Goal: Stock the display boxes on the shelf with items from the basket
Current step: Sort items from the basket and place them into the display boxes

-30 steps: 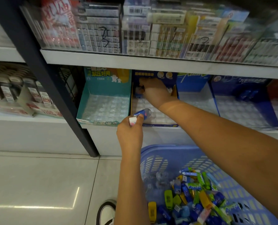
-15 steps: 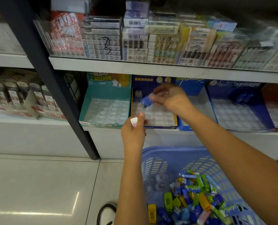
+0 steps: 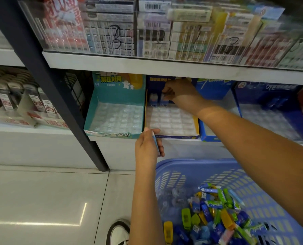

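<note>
Blue pack point(image 3: 164, 99), small and standing upright on its long axis, sits in the back row of the blue-and-yellow display box point(image 3: 175, 137), pinched at its top by the right grip point(image 3: 180, 96), whose fingers curl over it from the right. Just left of that grip a second blue pack point(image 3: 153, 99) stands in the neighbouring pocket, apart from the fingers. The rest of the box's clear pocketed tray point(image 3: 170, 119), in front of and below the right grip, looks unfilled. The left grip point(image 3: 147, 147) hangs at the box's front left corner, clenched around a thin blue item point(image 3: 155, 143) held roughly upright; it is the nearer one to the front rows, while the right one is nearer the back. Left of the left grip, the teal display box point(image 3: 111, 135) holds only its bare tray. Below both grips the blue basket point(image 3: 191, 162) carries a loose heap of blue, green and yellow packs. The next free back-row pocket probably lies under or right of the right grip.
</note>
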Motion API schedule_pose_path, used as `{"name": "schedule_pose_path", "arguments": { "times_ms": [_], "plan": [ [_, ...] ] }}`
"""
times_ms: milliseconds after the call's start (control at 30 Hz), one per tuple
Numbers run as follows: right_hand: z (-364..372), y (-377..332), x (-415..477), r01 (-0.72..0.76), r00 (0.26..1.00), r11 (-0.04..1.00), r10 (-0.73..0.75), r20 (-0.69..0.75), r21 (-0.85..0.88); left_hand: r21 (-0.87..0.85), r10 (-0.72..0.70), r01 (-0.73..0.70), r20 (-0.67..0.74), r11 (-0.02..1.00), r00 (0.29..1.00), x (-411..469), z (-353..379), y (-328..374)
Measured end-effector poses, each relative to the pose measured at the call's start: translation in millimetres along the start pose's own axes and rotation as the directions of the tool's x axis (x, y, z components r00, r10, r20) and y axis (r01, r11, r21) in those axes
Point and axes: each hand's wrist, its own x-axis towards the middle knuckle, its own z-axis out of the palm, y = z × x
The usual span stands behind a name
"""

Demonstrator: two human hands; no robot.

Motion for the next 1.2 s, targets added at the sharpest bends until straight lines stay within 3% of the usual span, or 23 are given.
{"name": "schedule_pose_path", "arguments": {
  "times_ms": [233,367,467,533,600,633,700,733,800,867,933,1033,1133,1167,1200],
  "plan": [
    [10.2,2.6,-0.9,0.018,0.998,0.998,-0.022,-0.057,-0.065,-0.078,-0.074,0.074,0.003,0.994,0.997,-4.1,1.8,8.3],
    [3.6,-6.1,-7.5,-0.010,1.000,0.995,0.009,-0.014,-0.101,-0.196,-0.241,0.242,0.027,0.950,0.970,-8.5,11.4,27.5],
    [2.1,-10.0,-45.8,-0.043,0.993,0.999,0.040,-0.107,-0.027,-0.353,-0.066,0.083,0.060,0.932,0.996,-17.2,11.8,27.9],
    [4.8,-8.9,-81.5,-0.065,0.986,0.985,0.088,-0.141,0.161,-0.394,0.081,-0.030,0.114,0.919,0.990,-24.9,11.8,24.1],
    [5.5,-9.0,-119.8,-0.148,0.984,0.848,0.180,-0.014,0.510,-0.400,0.147,-0.074,0.156,0.914,0.977,-28.3,19.2,21.9],
    [4.0,-9.9,-136.9,-0.213,0.974,0.694,0.206,0.094,0.687,-0.415,0.166,-0.081,0.174,0.906,0.971,-29.6,25.2,21.2],
    [0.5,-8.7,-164.5,-0.237,0.968,0.424,0.182,0.174,0.874,-0.428,0.181,-0.077,0.209,0.901,0.961,-35.5,39.2,18.4],
    [-1.7,-6.4,-175.2,-0.194,0.975,0.379,0.180,0.133,0.905,-0.421,0.175,-0.067,0.222,0.904,0.959,-39.6,46.2,16.1],
    [-8.7,-0.4,-191.0,-0.085,0.986,0.452,0.169,0.009,0.888,-0.415,0.137,-0.025,0.241,0.909,0.961,-47.2,59.3,11.7],
    [-14.6,4.0,-204.2,0.014,0.991,0.630,0.096,-0.096,0.777,-0.389,0.082,0.033,0.275,0.921,0.958,-51.9,71.0,9.8],
    [-19.7,12.2,-211.9,0.104,0.970,0.836,0.034,-0.241,0.538,-0.316,0.033,0.082,0.342,0.945,0.939,-55.7,81.6,9.6],
    [-36.1,33.2,-209.3,0.186,0.904,0.947,-0.061,-0.424,0.262,-0.156,-0.002,0.073,0.418,0.985,0.908,-60.7,98.9,8.7],
    [-55.0,63.8,-191.4,0.154,0.838,0.957,0.006,-0.546,0.247,0.086,0.075,-0.123,0.430,0.989,0.900,-63.0,119.0,2.2],
    [-61.5,75.8,-181.9,0.115,0.831,0.947,0.074,-0.552,0.300,0.245,0.127,-0.260,0.451,0.934,0.883,-63.5,124.5,-0.4],
    [-67.2,87.3,-170.1,0.066,0.824,0.939,0.140,-0.548,0.338,0.407,0.186,-0.414,0.493,0.814,0.850,-62.2,129.0,-4.4]
  ]
}}
